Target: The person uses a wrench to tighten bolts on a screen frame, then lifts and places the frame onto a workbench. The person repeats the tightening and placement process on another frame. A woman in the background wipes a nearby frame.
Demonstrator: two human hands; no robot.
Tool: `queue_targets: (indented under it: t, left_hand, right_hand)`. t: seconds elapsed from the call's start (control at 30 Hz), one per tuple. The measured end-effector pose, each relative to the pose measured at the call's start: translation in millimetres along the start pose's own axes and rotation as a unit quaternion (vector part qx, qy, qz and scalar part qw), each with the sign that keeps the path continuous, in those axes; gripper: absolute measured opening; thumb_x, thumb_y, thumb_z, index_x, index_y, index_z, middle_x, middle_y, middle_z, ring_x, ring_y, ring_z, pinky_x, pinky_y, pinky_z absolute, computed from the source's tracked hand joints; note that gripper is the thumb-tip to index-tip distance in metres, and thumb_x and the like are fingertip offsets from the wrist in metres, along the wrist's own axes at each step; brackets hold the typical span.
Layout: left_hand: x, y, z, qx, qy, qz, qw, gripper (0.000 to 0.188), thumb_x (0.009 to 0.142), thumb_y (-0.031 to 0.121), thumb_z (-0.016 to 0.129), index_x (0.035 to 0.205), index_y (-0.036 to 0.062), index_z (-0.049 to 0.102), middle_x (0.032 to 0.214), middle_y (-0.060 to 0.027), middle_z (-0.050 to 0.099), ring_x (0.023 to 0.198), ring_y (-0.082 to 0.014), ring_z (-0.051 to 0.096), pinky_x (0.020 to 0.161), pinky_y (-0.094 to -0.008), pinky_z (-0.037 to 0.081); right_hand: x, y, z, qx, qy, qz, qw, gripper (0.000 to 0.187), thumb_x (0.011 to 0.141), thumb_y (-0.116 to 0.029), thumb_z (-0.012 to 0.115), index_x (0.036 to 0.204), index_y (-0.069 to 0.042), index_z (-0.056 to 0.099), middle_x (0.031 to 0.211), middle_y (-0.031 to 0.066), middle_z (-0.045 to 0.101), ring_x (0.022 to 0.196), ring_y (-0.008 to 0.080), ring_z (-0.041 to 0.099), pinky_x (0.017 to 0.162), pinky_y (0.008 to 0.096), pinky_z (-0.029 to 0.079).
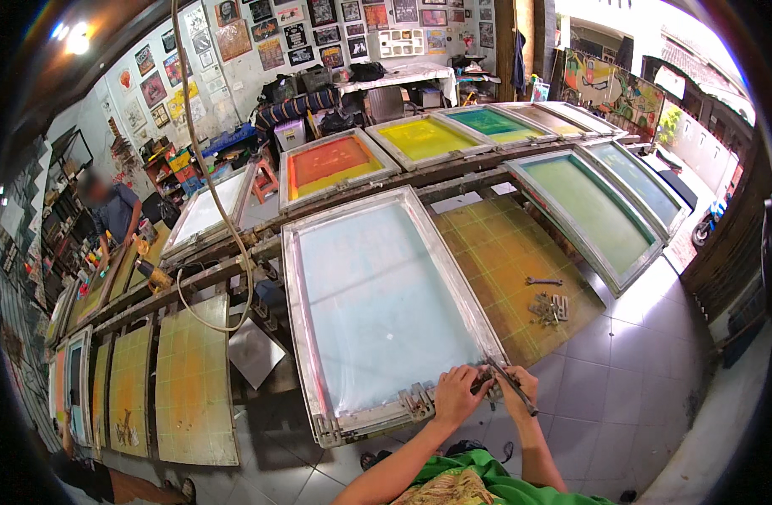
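A large silk-screen frame with pale blue mesh lies in front of me. My left hand is at its near right corner, fingers closed around a small part there that they mostly hide. Beside it, my right hand grips a long, dark bar-shaped tool that slants across the corner; its exact kind is unclear. Metal clamps sit along the frame's near edge, just left of my left hand. On the board to the right lie a wrench and a pile of metal clamps and hardware.
More screen frames, including a red-orange one, a yellow one and a green one, line the racks. A hose hangs left of my frame. At far left, a person stands by boards; another person's arm shows lower left.
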State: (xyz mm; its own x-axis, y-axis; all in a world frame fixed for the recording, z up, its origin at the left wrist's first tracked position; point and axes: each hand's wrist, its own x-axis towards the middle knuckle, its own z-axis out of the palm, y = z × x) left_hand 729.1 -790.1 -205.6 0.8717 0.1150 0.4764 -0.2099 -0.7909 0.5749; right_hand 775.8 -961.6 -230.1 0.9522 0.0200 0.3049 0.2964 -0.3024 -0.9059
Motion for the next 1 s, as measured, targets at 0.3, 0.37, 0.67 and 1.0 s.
queue_targets:
  t: [0.3,0.37,0.67,1.0]
  left_hand:
    - [-4,-12,5,0.012,-0.035,-0.021,0.999,0.030,0.092,0.042,0.080,0.101,0.0141,0.076,0.102,-0.0012,0.068,0.099,-0.0247,0.066,0.081,-0.0422,0.048]
    - [-6,-7,3,0.024,-0.039,-0.029,0.999,0.029,0.092,0.041,0.080,0.100,0.0136,0.076,0.102,-0.0014,0.068,0.100,-0.0251,0.065,0.083,-0.0433,0.048]
    - [-13,-13,-1,-0.047,-0.012,0.010,0.999,0.024,0.096,0.035,0.076,0.106,0.0140,0.073,0.106,-0.0016,0.067,0.101,-0.0250,0.065,0.085,-0.0426,0.049]
    - [-12,-9,-5,-0.021,-0.029,-0.011,0.999,0.023,0.096,0.036,0.077,0.106,0.0158,0.075,0.106,-0.0011,0.068,0.102,-0.0242,0.066,0.085,-0.0415,0.050]
  right_hand:
    - [7,-19,6,-0.030,0.036,-0.069,0.996,0.022,0.082,-0.004,0.088,0.090,0.001,0.067,0.079,0.0089,0.068,0.071,0.0175,0.062,0.066,0.0313,0.050]
    - [3,-10,3,-0.047,0.017,-0.047,0.998,0.023,0.082,-0.004,0.088,0.090,0.000,0.066,0.082,0.0094,0.068,0.072,0.0186,0.062,0.067,0.0328,0.050]
    - [2,-17,7,-0.038,-0.017,-0.117,0.992,0.024,0.082,-0.002,0.086,0.092,0.000,0.064,0.091,0.0140,0.068,0.080,0.0282,0.065,0.071,0.0386,0.051]
    - [2,-7,4,-0.035,-0.022,-0.015,0.999,0.024,0.082,-0.003,0.086,0.093,0.000,0.064,0.086,0.0127,0.065,0.076,0.0277,0.063,0.071,0.0372,0.050]
